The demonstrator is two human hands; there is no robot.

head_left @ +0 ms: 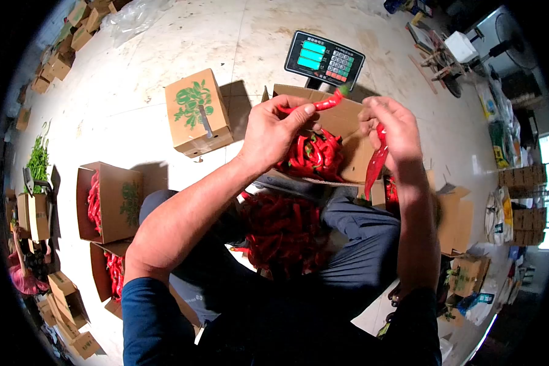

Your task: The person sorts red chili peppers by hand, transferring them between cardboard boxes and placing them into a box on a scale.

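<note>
Closed fingers of my left hand [273, 129] grip a long red chili pepper [328, 104], its green stem end pointing up and right. My right hand [395, 125] is closed on another red chili pepper [377, 163], which hangs down from the fingers. Both hands are above an open cardboard box [354, 116] partly filled with red chili peppers [316, 155]. Between my knees lies a large heap of red chili peppers [283, 232], partly in shadow.
A digital scale display [324, 59] stands behind the box. To the left are a closed carton [195, 113] and open boxes of red peppers [125, 201]. Green peppers [38, 157] top a box farther left. Another person [27, 277] is at the left edge.
</note>
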